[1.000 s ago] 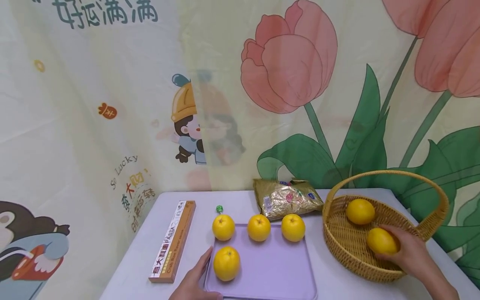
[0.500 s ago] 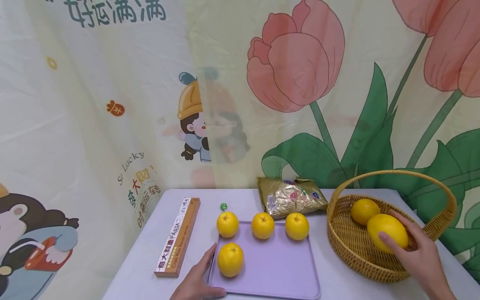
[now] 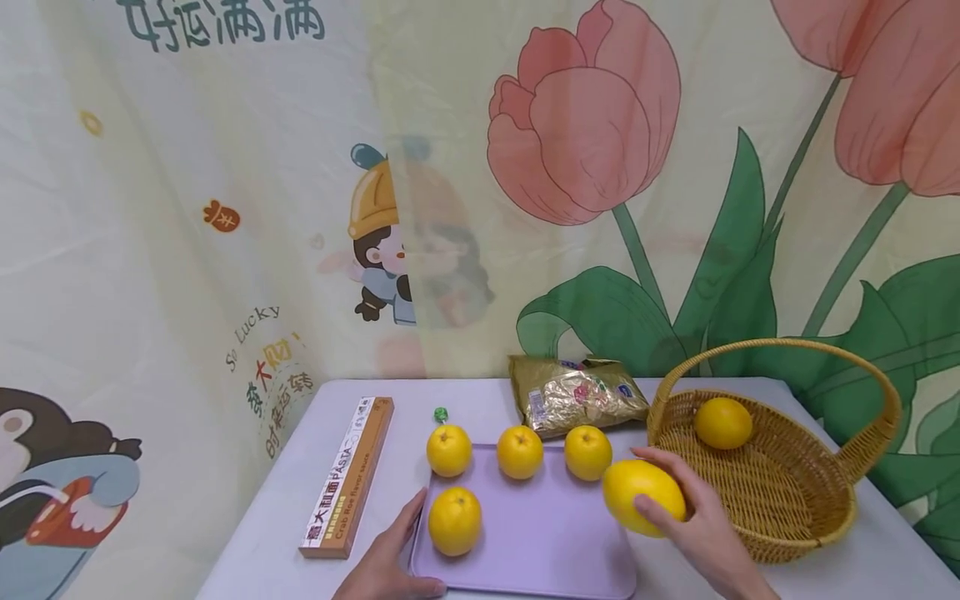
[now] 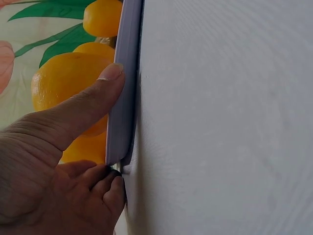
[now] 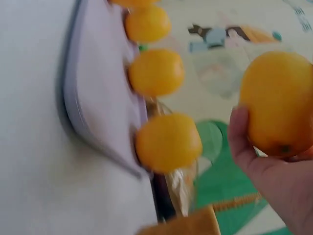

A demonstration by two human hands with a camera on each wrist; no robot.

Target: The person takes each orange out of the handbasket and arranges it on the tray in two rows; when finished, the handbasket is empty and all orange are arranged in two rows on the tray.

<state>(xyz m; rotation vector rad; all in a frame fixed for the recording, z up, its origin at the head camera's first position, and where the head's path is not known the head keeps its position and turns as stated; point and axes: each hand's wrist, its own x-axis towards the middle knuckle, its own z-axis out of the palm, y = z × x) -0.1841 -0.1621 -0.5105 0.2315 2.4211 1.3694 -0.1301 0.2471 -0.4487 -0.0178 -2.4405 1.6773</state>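
An orange (image 3: 643,497) is gripped between the thumb and fingers of my right hand (image 3: 705,525), above the right edge of a lilac tray (image 3: 547,542). In the right wrist view the held orange (image 5: 279,103) hangs clear of the tray. My left hand (image 3: 386,562) holds the tray's near left corner; in the left wrist view its thumb (image 4: 111,72) lies on the rim. Along the tray's far edge sit three oranges, at left (image 3: 448,451), middle (image 3: 520,452) and right (image 3: 588,453). A fourth orange (image 3: 454,522) stands near its left side.
At the right stands a wicker basket (image 3: 780,492) with a tall handle and one orange (image 3: 723,422) inside. A gold foil bag (image 3: 577,400) lies behind the tray. Left of it are a pasta box (image 3: 347,479) and a small green-wrapped item (image 3: 440,414).
My right hand has lifted the orange out of the basket and carried it left to the tray's right edge. The left hand stays at the tray's corner.
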